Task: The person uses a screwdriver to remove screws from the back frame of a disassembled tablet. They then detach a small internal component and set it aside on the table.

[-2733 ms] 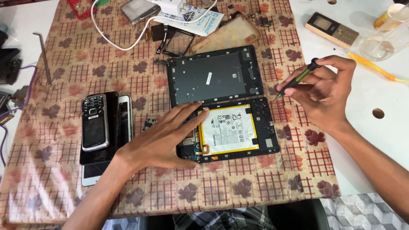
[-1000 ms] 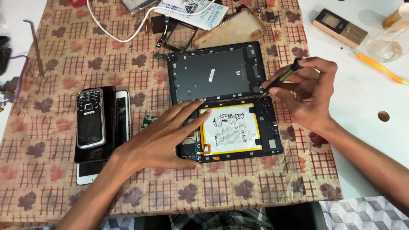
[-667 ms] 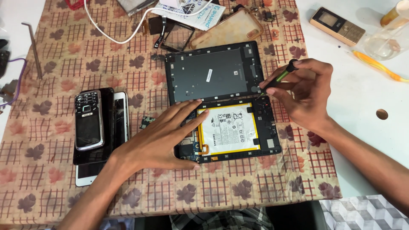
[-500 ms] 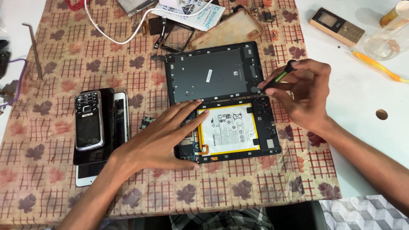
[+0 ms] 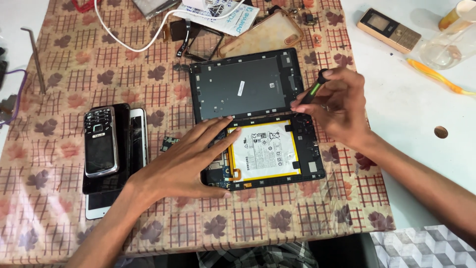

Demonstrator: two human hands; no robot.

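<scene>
Holding steady since a moment ago, the left hand (image 5: pixel 186 161) lies spread on the opened tablet (image 5: pixel 255 116); the right hand (image 5: pixel 337 106) keeps pinching the green screwdriver (image 5: pixel 313 92) at its edge, so the screw work continues.

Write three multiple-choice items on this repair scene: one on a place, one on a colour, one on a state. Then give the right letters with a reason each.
1. Where does the left hand rest?
A. on the opened tablet's left part, beside the battery
B. on the gold phone at the far right
C. on the white cable

2. What colour is the stripe on the screwdriver in the right hand?
A. red
B. green
C. blue

3. What state is the tablet in?
A. shut, screen up
B. back cover off, battery showing
C. wrapped in plastic

Answers:
1 A: the palm and fingers lie flat on the tablet's left part.
2 B: a green strip runs along the black handle.
3 B: the white battery and inner frame lie bare.
</scene>
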